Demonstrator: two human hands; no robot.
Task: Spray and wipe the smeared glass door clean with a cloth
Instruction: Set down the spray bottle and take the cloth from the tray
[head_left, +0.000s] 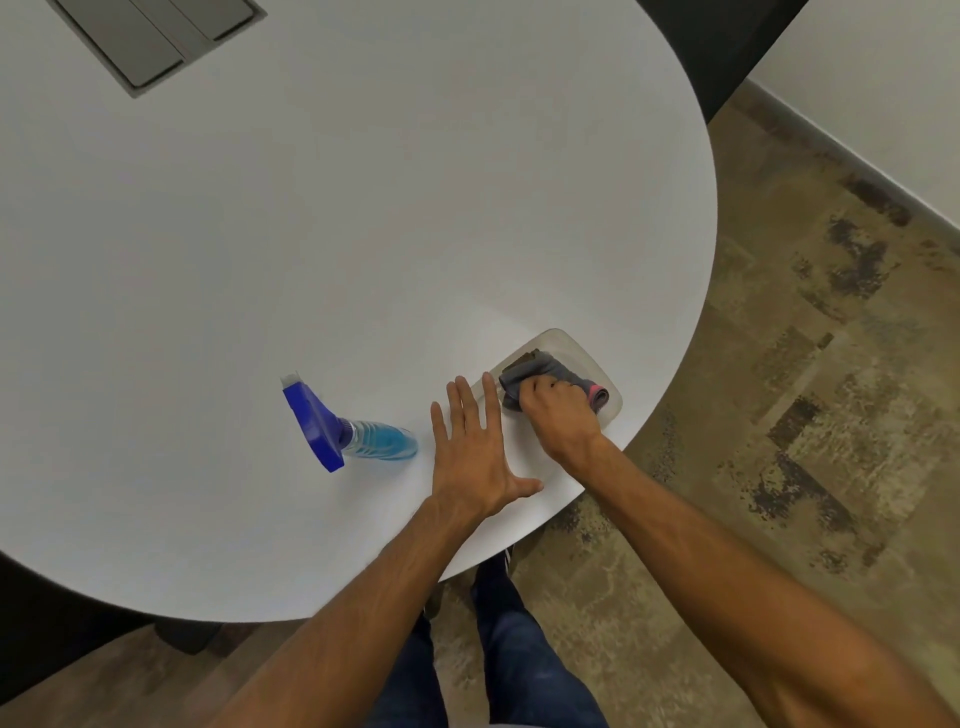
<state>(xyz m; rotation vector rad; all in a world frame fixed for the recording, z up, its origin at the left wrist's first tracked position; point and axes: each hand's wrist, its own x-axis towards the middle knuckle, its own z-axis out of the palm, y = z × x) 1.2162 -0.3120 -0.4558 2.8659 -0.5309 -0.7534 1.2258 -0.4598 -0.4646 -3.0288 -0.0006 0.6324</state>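
A small clear glass panel (574, 347) with rounded corners lies flat on the white table near its right front edge. My right hand (558, 415) is closed on a bunched grey cloth (540, 371) with a pink trim, pressing it onto the glass. Just left of the panel, my left hand (475, 457) rests flat on the table, fingers spread, fingertips at the glass's left edge. A spray bottle (358, 434) with blue liquid and a blue trigger head stands on the table left of my left hand, untouched.
The round white table (337, 234) fills most of the view, with a grey cable hatch (156, 36) at the far left. Patterned brown floor (805, 389) and a white wall lie to the right. My legs in blue jeans stand below the table edge.
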